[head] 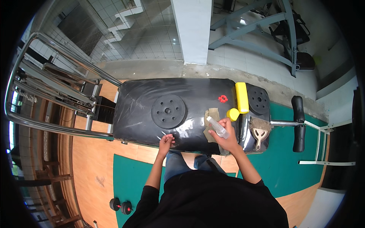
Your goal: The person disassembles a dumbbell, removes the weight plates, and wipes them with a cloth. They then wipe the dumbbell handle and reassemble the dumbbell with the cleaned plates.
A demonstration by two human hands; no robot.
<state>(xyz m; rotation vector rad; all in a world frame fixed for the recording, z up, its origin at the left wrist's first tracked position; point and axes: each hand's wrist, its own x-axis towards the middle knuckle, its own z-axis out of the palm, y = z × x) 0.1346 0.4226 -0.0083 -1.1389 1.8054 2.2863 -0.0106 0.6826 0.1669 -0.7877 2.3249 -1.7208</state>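
Observation:
My right hand (226, 134) grips a small translucent plastic bottle (218, 127), tilted above an olive-coloured folded cloth (209, 135). My left hand (166, 141) pinches a thin whitish item (163, 132) near the front edge of a black padded bench (137, 114); its two narrow tips stick out, and I cannot tell what it is. Beyond that hand a black weight plate (168, 111) lies flat on the bench. A yellow round cap or tub (233, 114) sits just past my right hand, beside an oblong yellow container (242, 97). Further back is a red handwheel knob (223, 99).
On the bench's right section are a second black plate (258, 99) and a wide bristle brush (260, 132). A chrome-framed machine (62, 125) adjoins the left end. Padded rollers (298, 124) stand off the right end. A dumbbell (121, 206) lies on the green mat (137, 182).

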